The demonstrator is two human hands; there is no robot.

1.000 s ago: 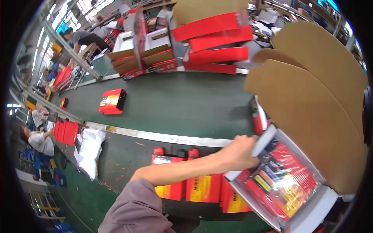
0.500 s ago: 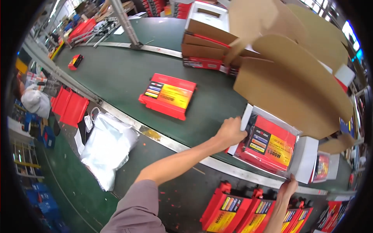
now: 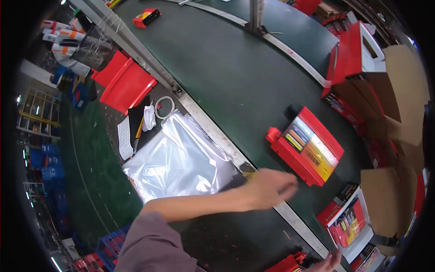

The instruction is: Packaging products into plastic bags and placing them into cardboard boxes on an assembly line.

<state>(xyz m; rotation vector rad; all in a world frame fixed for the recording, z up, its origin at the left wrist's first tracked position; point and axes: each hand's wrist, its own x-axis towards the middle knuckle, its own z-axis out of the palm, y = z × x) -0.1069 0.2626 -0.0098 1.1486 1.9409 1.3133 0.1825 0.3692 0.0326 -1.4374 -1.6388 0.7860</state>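
Note:
My left hand (image 3: pixel 270 188) hovers over the metal rail of the belt, fingers slightly curled and apart from the thumb, with nothing in it. Just beyond it a red power inverter (image 3: pixel 310 147) with a yellow label lies on the green belt. Left of the hand is a stack of transparent plastic bags (image 3: pixel 181 158). At the bottom edge my right hand (image 3: pixel 328 263) shows only in part, fingers spread near an open carton (image 3: pixel 358 247). Inside that carton sits a bagged red inverter (image 3: pixel 348 228).
More opened cartons with brown flaps (image 3: pixel 385 190) crowd the right side. A tape roll (image 3: pixel 164 108), a yellow cutter (image 3: pixel 138 128) and red casing parts (image 3: pixel 127 86) lie beyond the bags. A metal post (image 3: pixel 256 16) rises at the far rail. Another red unit (image 3: pixel 290 263) sits at the lower edge.
My view has swung left. My left hand has let go of the carton and moved left, toward the bags. The right hand has come off the carton's near edge.

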